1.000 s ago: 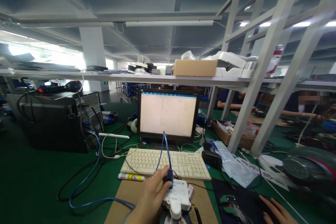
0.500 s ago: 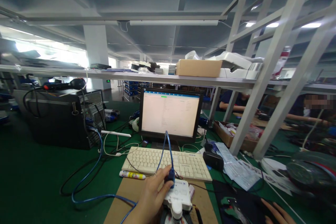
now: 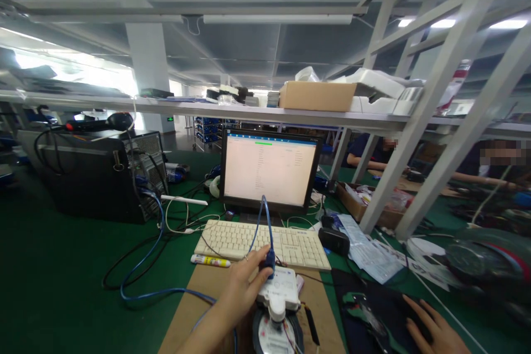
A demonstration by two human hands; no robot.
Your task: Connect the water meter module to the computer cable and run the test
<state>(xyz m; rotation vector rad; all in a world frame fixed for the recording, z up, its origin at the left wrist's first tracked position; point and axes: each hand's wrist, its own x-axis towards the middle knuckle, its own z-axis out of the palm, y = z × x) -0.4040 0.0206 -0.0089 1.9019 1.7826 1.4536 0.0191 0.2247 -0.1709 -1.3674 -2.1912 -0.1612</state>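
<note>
My left hand (image 3: 251, 274) pinches the dark blue plug (image 3: 269, 263) of a blue cable (image 3: 266, 218) between thumb and fingers, at the top of a white plastic device (image 3: 280, 285). The cable loops upward in front of the keyboard. Below the white housing sits a round part (image 3: 277, 334) with a dark rim and thin wires. At the lower right, my right hand (image 3: 435, 326) rests with fingers stretched and apart over a dark mouse pad (image 3: 348, 282); whether a mouse lies beneath the palm is hidden.
Behind the device are a cream keyboard (image 3: 257, 240) and a lit monitor (image 3: 269, 171). A marker pen (image 3: 211, 261) lies by the brown board (image 3: 194, 298). A black computer case (image 3: 87, 177) stands left. Plastic bags (image 3: 369, 249) lie right, near metal posts (image 3: 418, 127). Other people sit beyond.
The view has tipped down slightly, so more of the device and my right hand shows. The green bar on the monitor is longer. My left hand keeps its hold on the plug.
</note>
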